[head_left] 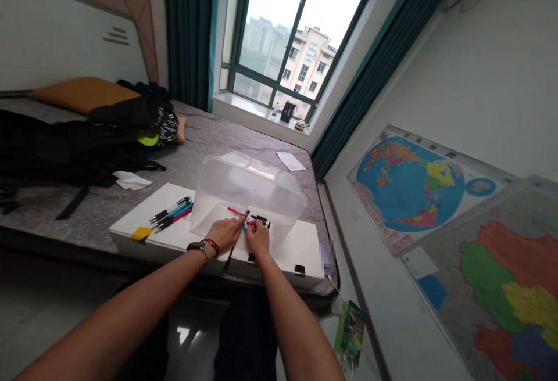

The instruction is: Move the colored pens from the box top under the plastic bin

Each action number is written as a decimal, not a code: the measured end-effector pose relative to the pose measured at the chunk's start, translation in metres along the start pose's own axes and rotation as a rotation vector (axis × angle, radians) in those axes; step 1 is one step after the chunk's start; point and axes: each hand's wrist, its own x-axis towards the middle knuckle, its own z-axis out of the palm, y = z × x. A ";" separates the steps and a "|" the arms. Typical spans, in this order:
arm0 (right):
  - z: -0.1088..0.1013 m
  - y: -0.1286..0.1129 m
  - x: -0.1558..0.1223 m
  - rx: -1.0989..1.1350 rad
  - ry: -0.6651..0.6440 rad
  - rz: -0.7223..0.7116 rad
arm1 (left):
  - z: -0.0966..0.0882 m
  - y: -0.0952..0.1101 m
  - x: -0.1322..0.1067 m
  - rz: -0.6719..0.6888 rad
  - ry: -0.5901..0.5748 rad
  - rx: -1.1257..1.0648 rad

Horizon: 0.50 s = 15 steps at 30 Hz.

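Two hands: the left hand (pixel 224 233) and the right hand (pixel 258 237) come together above a white board (pixel 170 238), their fingertips close around one small spot, probably because the pieces there are too slight to handle with the hands apart.
Left hand: its fingers appear pinched on the near end of a pink pen (pixel 236 211), with the back of the hand raised, which seems to steady the pen. A wristwatch (pixel 198 247) and a red bracelet (pixel 212 245) sit on that wrist.
Right hand: its fingers curl in beside the pen, next to a small teal piece (pixel 244 227). At this view, I cannot tell whether they are shut on it.
Box: a translucent plastic storage box (pixel 248 180) stands on the board directly ahead of the hands. Which side is open cannot be told, and a black piece (pixel 260 218) shows just beyond the fingers.
Pens: black, teal and pink pens (pixel 171 214) lie side by side on the board, left of the box, apparently grouped to stay within the left hand's reach.
Support: the board rests on a grey mattress (pixel 226 137), likely giving a firmer, flatter surface than the bedding. A yellow sticky note (pixel 142 233) marks its left edge.
Rest: a black backpack (pixel 65 148), a loose sheet of paper (pixel 290 161) and a crumpled tissue (pixel 131 180) lie on the mattress; a world map (pixel 410 186) hangs on the right wall.
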 end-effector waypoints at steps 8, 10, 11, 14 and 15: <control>0.002 0.001 -0.001 -0.024 0.000 -0.018 | 0.008 -0.001 -0.012 -0.119 0.194 -0.097; 0.000 0.000 -0.001 -0.027 -0.003 -0.023 | 0.008 -0.001 -0.012 -0.114 0.186 -0.112; 0.000 -0.001 -0.001 -0.029 -0.008 -0.021 | 0.007 -0.001 -0.012 -0.115 0.182 -0.120; -0.003 -0.004 -0.001 -0.044 -0.038 -0.020 | 0.003 0.001 -0.012 -0.118 0.184 -0.139; -0.003 -0.004 -0.001 -0.047 -0.047 -0.025 | 0.001 0.002 -0.011 -0.116 0.185 -0.143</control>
